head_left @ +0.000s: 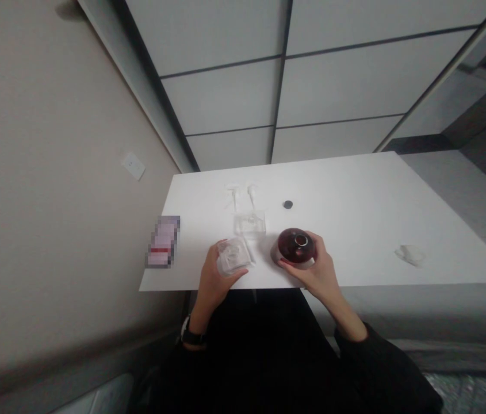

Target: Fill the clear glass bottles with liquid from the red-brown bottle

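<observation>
Left hand (214, 279) curled around a clear, squarish bottle (233, 256), near the table's (355, 230) front edge; right hand (316, 267) cupped about a rounded dark-red bottle (295, 246), open mouth upward, standing on the white top just beside; behind them, another clear bottle (250, 223), two white spray heads (240, 192), a small dark cap (288, 204); far right, crumpled tissue (410, 254).

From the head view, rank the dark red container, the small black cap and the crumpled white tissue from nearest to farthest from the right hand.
1. Dark red container: under the right hand, gripped.
2. Small black cap: farther back on the table, slightly left.
3. Crumpled white tissue: far out to the right.
</observation>
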